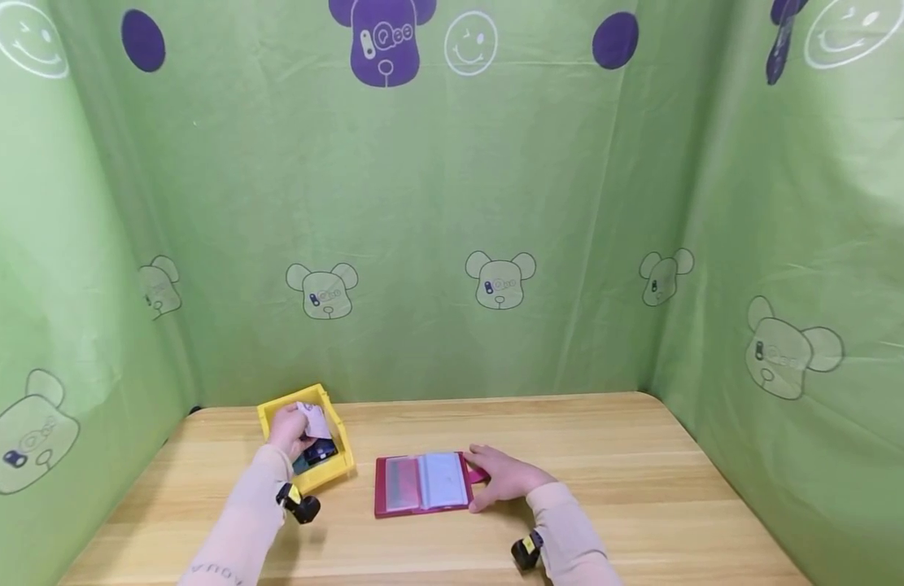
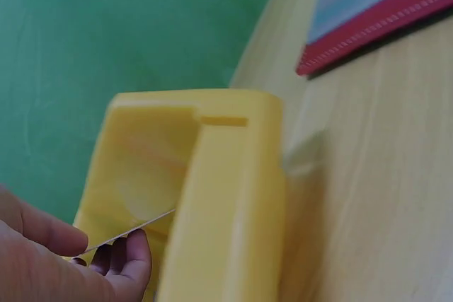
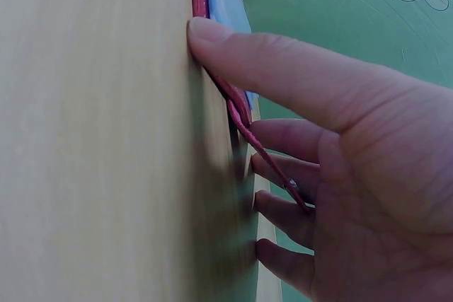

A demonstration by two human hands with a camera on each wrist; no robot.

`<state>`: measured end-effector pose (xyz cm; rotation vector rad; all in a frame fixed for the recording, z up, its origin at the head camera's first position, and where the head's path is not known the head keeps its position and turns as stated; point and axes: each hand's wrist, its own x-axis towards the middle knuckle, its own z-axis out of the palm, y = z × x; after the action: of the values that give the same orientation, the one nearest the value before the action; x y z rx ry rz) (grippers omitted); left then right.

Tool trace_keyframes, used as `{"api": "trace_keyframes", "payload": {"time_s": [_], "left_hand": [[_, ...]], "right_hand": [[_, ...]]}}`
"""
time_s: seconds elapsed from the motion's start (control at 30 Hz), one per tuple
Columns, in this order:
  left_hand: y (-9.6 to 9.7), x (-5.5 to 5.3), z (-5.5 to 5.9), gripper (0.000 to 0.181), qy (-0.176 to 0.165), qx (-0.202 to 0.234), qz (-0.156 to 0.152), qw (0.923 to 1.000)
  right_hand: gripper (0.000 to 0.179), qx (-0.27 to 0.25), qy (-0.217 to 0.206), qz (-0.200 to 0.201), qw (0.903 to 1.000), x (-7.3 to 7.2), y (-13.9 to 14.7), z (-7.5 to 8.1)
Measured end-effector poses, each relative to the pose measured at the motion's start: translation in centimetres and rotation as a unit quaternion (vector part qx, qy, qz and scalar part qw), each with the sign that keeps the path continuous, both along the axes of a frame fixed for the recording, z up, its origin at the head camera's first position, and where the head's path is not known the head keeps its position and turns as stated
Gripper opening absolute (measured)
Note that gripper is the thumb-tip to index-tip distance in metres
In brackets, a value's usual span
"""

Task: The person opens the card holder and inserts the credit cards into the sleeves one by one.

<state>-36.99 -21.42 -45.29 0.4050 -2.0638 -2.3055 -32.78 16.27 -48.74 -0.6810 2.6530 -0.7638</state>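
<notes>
At the left, my left hand [image 1: 289, 429] reaches into a yellow bin [image 1: 344, 466] and pinches a pale card [image 1: 316, 422] between thumb and fingers. In the left wrist view the card [image 2: 134, 230] appears edge-on inside the bin. Dark items [image 1: 320, 452] lie below it in the bin. A red card holder [image 1: 381, 488] lies open on the table, its clear sleeves [image 1: 444, 480] facing up. My right hand [image 1: 506, 474] holds its right end, thumb at the near corner and fingers at the far one. The holder's strap [image 3: 263, 152] runs toward my palm.
The wooden table [image 1: 605, 456] is enclosed by green printed cloth [image 1: 422, 203] at the back and both sides. The bin stands near the back left, a short gap from the holder. A black camera [image 1: 299, 503] sits on the left wrist, another [image 1: 526, 551] on the right.
</notes>
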Motion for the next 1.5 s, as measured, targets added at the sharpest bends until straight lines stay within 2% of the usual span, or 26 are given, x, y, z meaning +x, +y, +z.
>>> {"api": "trace_keyframes", "payload": {"time_s": [0.27, 0.43, 0.57, 0.67, 0.77, 0.97, 1.17, 1.37, 1.5], "left_hand": [[-1.0, 0.6, 1.3, 0.071, 0.006, 0.027, -0.031, 0.9991], [-1.4, 1.3, 2.4, 0.073, 0.0, 0.067, -0.043, 0.9969], [-1.7, 2.1, 3.1, 0.075, 0.001, 0.122, -0.058, 0.9909], [-1.7, 2.8, 3.6, 0.075, 0.005, 0.141, -0.069, 0.9875], [-1.6, 3.6, 3.7, 0.074, 0.007, 0.143, -0.078, 0.9866], [-0.7, 4.8, 3.5, 0.072, 0.01, 0.165, -0.084, 0.9827], [1.2, 5.8, 3.1, 0.071, 0.016, 0.185, -0.101, 0.9774], [3.4, 6.1, 2.2, 0.069, 0.021, 0.194, -0.11, 0.9747], [4.9, 6.2, 1.3, 0.069, 0.021, 0.215, -0.109, 0.9704]], "right_hand": [[0.095, -0.001, 0.001, -0.001, 1.0, 0.0, -0.2, -0.1], [0.095, -0.001, 0.004, -0.003, 1.0, 0.1, -0.2, -0.3], [0.095, -0.004, 0.005, -0.004, 1.0, 0.2, -0.2, -0.3], [0.095, -0.005, 0.005, -0.004, 1.0, 0.2, -0.3, -0.4], [0.095, -0.007, 0.005, -0.003, 1.0, 0.2, -0.3, -0.4], [0.095, -0.007, 0.008, 0.0, 0.9999, -0.1, -0.2, -0.6], [0.095, -0.01, 0.009, -0.002, 0.9999, -0.3, 0.0, -0.8], [0.095, -0.007, 0.01, -0.004, 0.9999, -0.4, 0.1, -1.0], [0.095, -0.007, 0.013, -0.005, 0.9999, -0.4, 0.1, -1.1]]}}
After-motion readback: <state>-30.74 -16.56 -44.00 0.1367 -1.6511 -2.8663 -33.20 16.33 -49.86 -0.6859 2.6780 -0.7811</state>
